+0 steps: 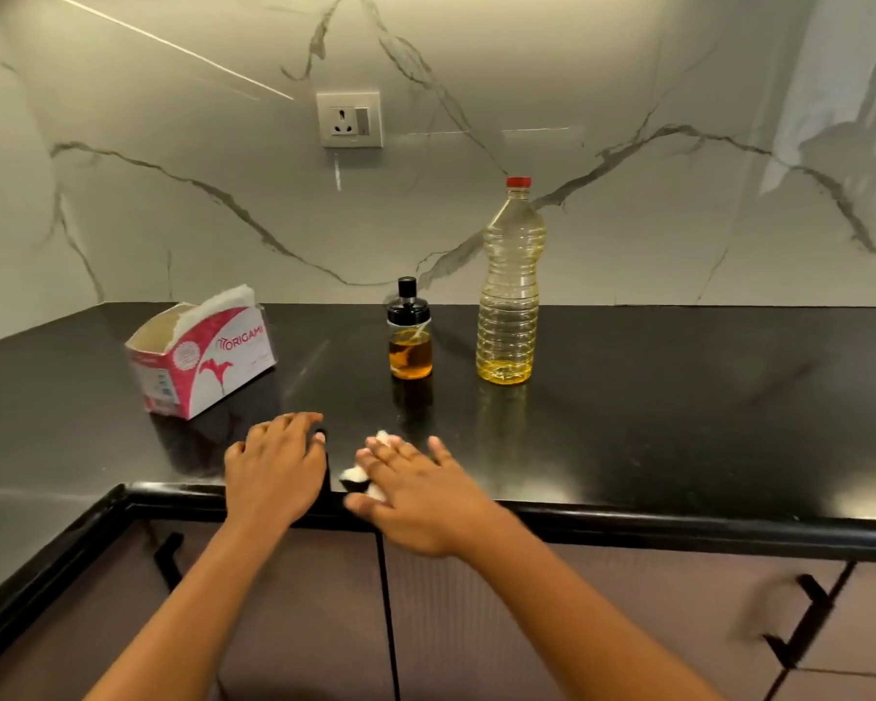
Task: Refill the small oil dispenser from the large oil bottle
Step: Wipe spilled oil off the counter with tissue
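As both containers stand capped, no pouring shows; refill judged either pending or finished.
Small oil dispenser (pixel 409 346): on bench (pixel 678 397), about half amber oil.
Large oil bottle (pixel 509 296): beside it, rightward, oil low.
Left hand (pixel 274 468): fingers flat, empty.
Right hand (pixel 416 493): fingers straight atop crumpled tissue (pixel 354 474).

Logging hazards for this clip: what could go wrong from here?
The bottle holds oil only near its bottom, so pouring needs a steep tilt; oil may surge past the small dispenser. It already holds some oil, so it could overflow. The tissue under the right hand lies by the counter edge and may slip off.
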A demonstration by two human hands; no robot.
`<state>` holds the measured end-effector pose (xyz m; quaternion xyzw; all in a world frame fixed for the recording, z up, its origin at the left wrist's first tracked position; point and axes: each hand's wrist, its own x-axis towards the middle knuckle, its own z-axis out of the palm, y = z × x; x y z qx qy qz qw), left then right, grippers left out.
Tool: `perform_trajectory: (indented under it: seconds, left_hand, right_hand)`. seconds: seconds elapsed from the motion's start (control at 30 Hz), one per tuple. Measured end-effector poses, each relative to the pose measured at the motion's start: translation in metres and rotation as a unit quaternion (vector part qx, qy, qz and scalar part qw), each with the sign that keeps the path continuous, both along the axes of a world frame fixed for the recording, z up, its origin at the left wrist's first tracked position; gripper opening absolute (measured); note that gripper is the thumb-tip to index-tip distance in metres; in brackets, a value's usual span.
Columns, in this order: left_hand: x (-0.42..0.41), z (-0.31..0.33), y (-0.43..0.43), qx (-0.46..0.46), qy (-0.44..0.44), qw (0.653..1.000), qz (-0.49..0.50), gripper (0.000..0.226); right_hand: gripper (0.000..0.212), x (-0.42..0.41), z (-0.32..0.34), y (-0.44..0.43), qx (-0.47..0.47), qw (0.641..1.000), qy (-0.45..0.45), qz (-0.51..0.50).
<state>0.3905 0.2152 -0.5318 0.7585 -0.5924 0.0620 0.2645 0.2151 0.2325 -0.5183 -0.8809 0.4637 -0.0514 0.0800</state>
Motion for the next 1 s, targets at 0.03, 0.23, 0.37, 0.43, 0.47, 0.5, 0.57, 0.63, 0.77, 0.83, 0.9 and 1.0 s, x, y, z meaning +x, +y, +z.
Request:
perform_trajectory:
  seconds: [0.03,0.23,0.37,0.43,0.47,0.5,0.57,0.63,0.77,0.83,0.9,1.0]
  left_hand:
    - [-0.001,-0.001,0.0,0.0,0.001,1.0,0.002,0.036]
    - [-0.002,0.0,0.001,-0.029,0.035,0.999,0.004,0.042]
    - [-0.001,0.0,0.002,-0.05,0.074,0.996,-0.003,0.041]
    - [0.0,0.001,0.001,-0.05,0.073,0.996,-0.004,0.041]
    - [-0.001,0.0,0.002,-0.049,0.062,0.997,-0.003,0.041]
    - [-0.002,-0.001,0.001,-0.047,0.049,0.998,-0.002,0.04]
    - [-0.007,-0.003,0.001,-0.046,0.029,0.999,0.001,0.041]
    - [-0.015,-0.006,0.001,-0.05,0.016,0.999,0.004,0.042]
    - [-0.05,-0.011,0.007,-0.064,-0.005,0.997,-0.032,0.042]
    - [-0.073,-0.014,0.014,-0.088,-0.018,0.991,-0.099,0.042]
    - [-0.093,-0.014,0.026,-0.113,0.018,0.97,-0.216,0.046]
    - [-0.114,-0.012,0.052,-0.095,0.166,0.892,-0.409,0.049]
  right_hand:
    - [0.066,-0.018,0.0,0.001,0.007,1.0,0.0,-0.017]
    - [0.077,-0.029,0.007,-0.055,0.023,0.985,0.023,-0.167]
    - [0.066,0.037,0.003,-0.037,0.025,0.999,0.023,-0.013]
    - [0.063,0.022,0.0,-0.018,0.009,1.0,0.022,0.02]
    - [0.063,0.003,0.0,-0.011,0.005,1.0,0.019,0.014]
    - [0.065,-0.018,0.0,-0.006,0.005,1.0,0.016,-0.005]
    - [0.069,-0.064,0.002,0.004,0.015,0.998,0.015,-0.062]
    - [0.073,-0.105,0.004,0.012,0.024,0.991,0.018,-0.13]
    - [0.08,-0.164,0.0,0.029,-0.002,0.962,0.023,-0.273]
    - [0.077,-0.17,-0.004,0.036,-0.048,0.95,0.027,-0.307]
    - [0.057,-0.155,-0.006,0.046,-0.108,0.954,0.021,-0.278]
    - [0.03,-0.119,-0.003,0.056,-0.166,0.972,-0.056,-0.159]
